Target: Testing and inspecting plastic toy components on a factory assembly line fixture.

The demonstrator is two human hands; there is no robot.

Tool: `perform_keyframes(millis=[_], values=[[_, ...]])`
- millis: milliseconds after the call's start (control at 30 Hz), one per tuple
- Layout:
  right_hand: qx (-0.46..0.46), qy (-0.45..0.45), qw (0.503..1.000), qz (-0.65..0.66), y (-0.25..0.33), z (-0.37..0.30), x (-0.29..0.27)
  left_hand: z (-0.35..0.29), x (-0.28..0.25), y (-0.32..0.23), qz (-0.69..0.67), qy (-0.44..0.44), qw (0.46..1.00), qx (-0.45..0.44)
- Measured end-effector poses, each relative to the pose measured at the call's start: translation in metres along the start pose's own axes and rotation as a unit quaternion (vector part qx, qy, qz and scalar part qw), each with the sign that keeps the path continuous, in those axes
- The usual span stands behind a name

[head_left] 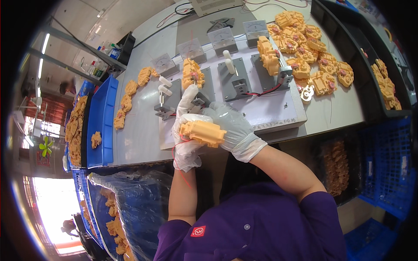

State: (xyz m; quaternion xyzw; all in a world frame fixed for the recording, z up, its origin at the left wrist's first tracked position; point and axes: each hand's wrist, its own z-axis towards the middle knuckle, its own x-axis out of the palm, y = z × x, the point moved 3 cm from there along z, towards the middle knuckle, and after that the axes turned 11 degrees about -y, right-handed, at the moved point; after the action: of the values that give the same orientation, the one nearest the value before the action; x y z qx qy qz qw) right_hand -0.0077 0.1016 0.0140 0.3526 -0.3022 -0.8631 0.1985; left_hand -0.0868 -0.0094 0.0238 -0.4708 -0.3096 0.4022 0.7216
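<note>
In white gloves, both my hands are close together at the front of a light test board. My left hand (186, 150) is closed around a yellow plastic gearbox (203, 132) with a thin red wire hanging from it. One finger of that hand stretches up toward a second yellow gearbox (190, 71), mounted on a grey fixture (208, 80). My right hand (233, 128) lies against the held gearbox's right side, close to the fixture's front. Its fingertips are hidden behind the left hand and the gearbox, so its grip does not show.
Further right, another gearbox (267, 55) sits on a fixture. Clear-faced panel meters (222, 42) line the board's back. Loose gearboxes (324, 80) are piled at right beside a black tray (348, 26); several more (126, 103) lie at left near a blue bin (106, 126).
</note>
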Motion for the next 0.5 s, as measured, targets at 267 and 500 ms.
perform_keyframes(millis=[267, 500], values=[[-0.003, -0.052, 0.993, 0.104, 0.034, 0.062, -0.070, 0.004, -0.005, -0.005, -0.174, 0.077, 0.978, -0.083], [0.038, 0.199, 0.960, -0.191, 0.009, 0.138, 0.005, -0.004, -0.045, 0.080, -0.187, 0.016, 0.966, -0.175]])
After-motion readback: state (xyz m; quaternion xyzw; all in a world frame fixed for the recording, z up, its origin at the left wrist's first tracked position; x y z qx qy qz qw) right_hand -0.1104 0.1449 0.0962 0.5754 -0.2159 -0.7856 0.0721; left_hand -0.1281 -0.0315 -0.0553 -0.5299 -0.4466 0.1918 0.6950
